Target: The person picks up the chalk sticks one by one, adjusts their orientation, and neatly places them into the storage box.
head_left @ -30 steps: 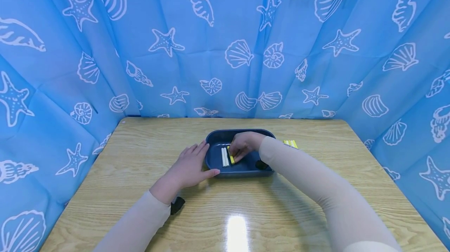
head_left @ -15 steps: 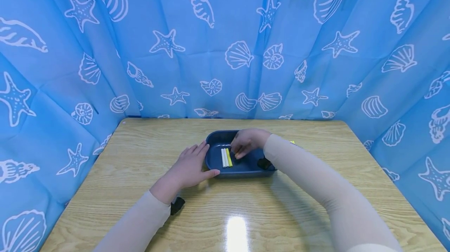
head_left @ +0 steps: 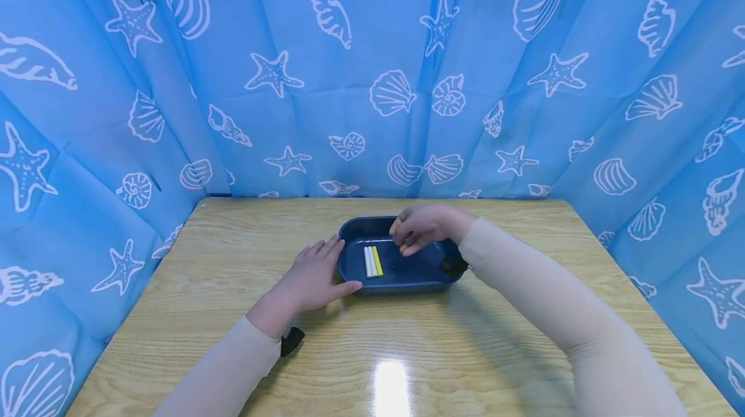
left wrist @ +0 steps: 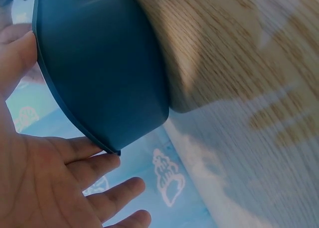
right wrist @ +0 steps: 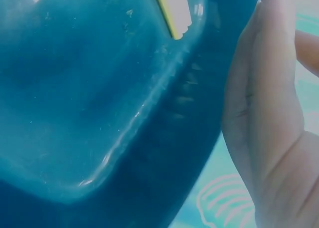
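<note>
A dark blue oval tub (head_left: 416, 273) with raised walls stands on the table. Inside its left half, two white chalk sticks (head_left: 369, 262) and one yellow chalk stick (head_left: 377, 261) lie side by side. My left hand (head_left: 308, 278) rests at the tub's left end, thumb and fingertips on the rim, other fingers spread loosely; the left wrist view shows the rim (left wrist: 65, 108) against them. My right hand (head_left: 427, 224) hovers over the tub's back right part, fingers loosely bent and holding nothing. In the right wrist view the chalk ends (right wrist: 174, 23) show beyond the tub floor (right wrist: 89, 88).
The wooden table (head_left: 262, 229) extends around the tub on every side. A blue curtain (head_left: 361, 68) with white shell and starfish prints hangs behind and beside it. Black wrist-worn devices show under the left sleeve (head_left: 233, 365) and beside the right sleeve (head_left: 529, 288).
My right hand has let go of the yellow chalk stick beside the white ones and lifted back and to the right. My left hand has stayed on the rim.
</note>
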A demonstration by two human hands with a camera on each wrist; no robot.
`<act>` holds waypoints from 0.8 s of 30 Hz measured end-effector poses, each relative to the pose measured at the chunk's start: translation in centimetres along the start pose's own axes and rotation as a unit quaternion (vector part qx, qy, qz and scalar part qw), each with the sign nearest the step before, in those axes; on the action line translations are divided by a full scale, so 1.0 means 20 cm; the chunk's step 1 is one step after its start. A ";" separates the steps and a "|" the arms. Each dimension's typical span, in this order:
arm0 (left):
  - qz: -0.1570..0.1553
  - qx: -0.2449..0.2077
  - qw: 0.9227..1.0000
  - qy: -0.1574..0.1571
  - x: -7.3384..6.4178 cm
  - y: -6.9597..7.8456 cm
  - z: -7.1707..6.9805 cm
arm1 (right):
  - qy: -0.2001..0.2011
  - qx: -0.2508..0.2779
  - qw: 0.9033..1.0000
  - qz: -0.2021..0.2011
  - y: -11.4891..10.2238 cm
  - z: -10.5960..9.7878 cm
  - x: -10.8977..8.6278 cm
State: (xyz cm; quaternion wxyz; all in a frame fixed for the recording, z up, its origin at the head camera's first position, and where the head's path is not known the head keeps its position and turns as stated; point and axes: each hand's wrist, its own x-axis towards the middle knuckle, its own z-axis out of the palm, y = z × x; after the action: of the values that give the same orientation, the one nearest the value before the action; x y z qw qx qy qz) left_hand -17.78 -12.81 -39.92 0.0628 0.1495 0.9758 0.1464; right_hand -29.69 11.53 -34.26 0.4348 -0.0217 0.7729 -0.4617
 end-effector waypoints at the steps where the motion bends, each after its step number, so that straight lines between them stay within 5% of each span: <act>1: 0.001 0.000 1.000 0.001 0.00 0.00 0.00 | -0.002 -0.003 1.000 -0.003 0.00 -0.01 -0.01; 10: 0.004 0.000 1.000 0.007 0.01 -0.01 0.01 | -0.019 -0.033 0.997 -0.064 0.05 -0.09 -0.16; 24: 0.008 0.001 1.000 0.010 0.01 -0.01 0.02 | 0.023 -0.035 0.994 -0.099 0.13 -0.19 -0.35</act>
State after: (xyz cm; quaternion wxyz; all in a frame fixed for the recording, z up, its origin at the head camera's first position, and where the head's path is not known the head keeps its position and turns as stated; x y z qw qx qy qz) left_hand -17.92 -12.84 -40.38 0.0521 0.1555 0.9754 0.1472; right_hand -27.10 18.71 -30.86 0.3682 -0.1025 0.7926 -0.4752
